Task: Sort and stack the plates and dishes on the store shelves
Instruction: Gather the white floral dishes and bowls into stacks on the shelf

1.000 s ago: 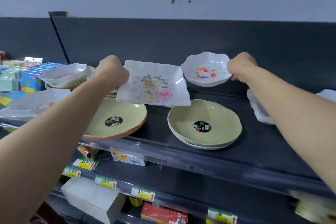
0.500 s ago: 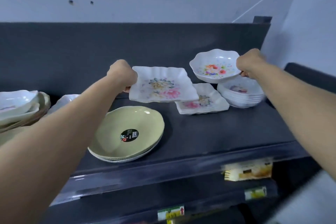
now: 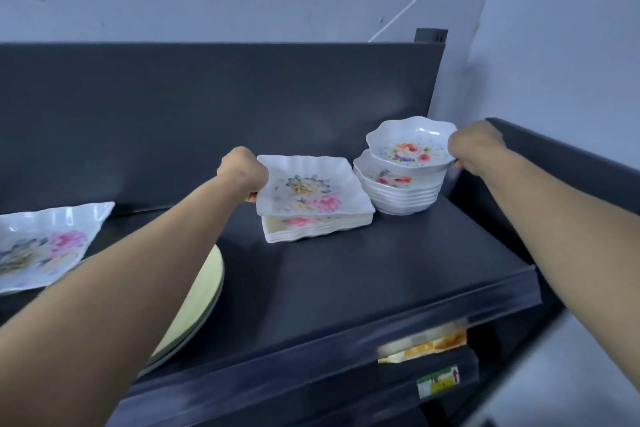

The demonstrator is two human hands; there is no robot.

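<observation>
Both dishes had dropped toward matching stacks. Left hand [image 3: 242, 170] gripped the square plate [image 3: 311, 191] by its edge, just over the square stack [image 3: 311, 232]. Right hand [image 3: 476, 146] pinched the bowl [image 3: 410, 146] rim over the bowl stack [image 3: 398, 194]. Both looked light, stiff and glossy, likely slippery, so rim grips suited.

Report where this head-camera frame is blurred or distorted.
Head view: price labels below the shelf are smeared unreadable; the left-edge plate is soft and stretched; the held square plate and held bowl at centre look fairly sharp; lighting is soft and even.
</observation>
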